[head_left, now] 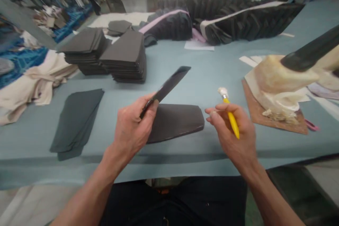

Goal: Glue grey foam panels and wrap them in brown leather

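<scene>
My left hand [136,122] grips a dark, flat piece [172,83] by its near end, tilted up above the table. Under it lies a dark brown panel [178,122] with a shiny rim along its near and right edges. In my right hand [235,127] is a yellow-handled brush [233,123], its pale-coated bristles pointing away from me. The thumb and fingertips of that hand come close to the panel's right end. On the left lies a small fanned pile of dark green-grey pieces [76,120].
Two stacks of dark panels [123,54] stand at the back left. Long rows of dark pieces [249,23] lie along the back. A glue-crusted container [280,77] with a dark tube sits on a brown board [254,109] at right. Beige cloth [37,81] hangs at left.
</scene>
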The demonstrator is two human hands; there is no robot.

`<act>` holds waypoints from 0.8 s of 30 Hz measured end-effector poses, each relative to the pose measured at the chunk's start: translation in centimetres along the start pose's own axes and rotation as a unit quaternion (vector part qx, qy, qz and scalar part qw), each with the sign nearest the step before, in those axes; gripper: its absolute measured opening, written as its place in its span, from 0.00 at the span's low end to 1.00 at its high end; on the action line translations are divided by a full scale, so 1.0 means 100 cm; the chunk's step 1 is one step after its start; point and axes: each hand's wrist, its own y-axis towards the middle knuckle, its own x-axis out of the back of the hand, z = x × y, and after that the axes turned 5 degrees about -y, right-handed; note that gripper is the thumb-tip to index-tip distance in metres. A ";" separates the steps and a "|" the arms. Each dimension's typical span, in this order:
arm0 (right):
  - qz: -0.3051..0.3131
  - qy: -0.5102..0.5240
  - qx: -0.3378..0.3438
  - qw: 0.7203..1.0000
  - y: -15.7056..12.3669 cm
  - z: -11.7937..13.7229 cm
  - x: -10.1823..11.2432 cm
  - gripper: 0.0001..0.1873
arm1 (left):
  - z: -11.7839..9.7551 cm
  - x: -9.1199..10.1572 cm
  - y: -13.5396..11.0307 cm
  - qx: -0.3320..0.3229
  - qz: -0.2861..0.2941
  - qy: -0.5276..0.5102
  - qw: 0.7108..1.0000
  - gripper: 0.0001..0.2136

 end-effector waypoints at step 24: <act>-0.030 -0.266 0.301 0.915 -0.003 -0.077 -0.032 0.22 | 0.088 0.114 0.018 0.260 -0.222 -0.369 0.864 0.29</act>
